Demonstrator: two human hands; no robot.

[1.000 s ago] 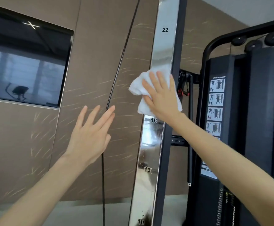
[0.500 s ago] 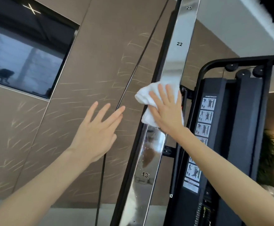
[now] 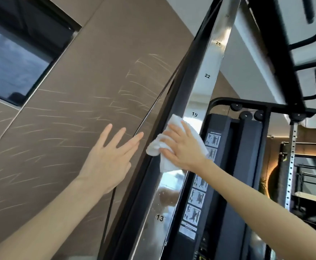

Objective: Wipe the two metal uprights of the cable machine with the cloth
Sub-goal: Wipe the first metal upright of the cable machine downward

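**Cloth flat on the upright, centre frame**

Presses the white cloth (image 3: 164, 165) against the chrome upright (image 3: 206, 85) with the right hand (image 3: 184, 147), fingers straight and spread, palm flat, not clenched. Holds the left hand (image 3: 108, 162) raised left of centre, fingers splayed, gripping nothing. Sits lower than a second ago: mark 19 (image 3: 194, 114) now uncovered, 16 hidden.

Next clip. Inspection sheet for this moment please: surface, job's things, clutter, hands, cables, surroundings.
Surface: chrome upright, numbered, spots near the 13 mark.
Job's things: white cloth pressed on the upright just under 19; second upright not made out.
Clutter: nothing seen.
Hands: right hand flat on the cloth; left hand open, holding nothing.
Cables: thin black cable runs beside the upright, passing behind the left hand.
Surroundings: brown wall panel, weight stack with instruction stickers.
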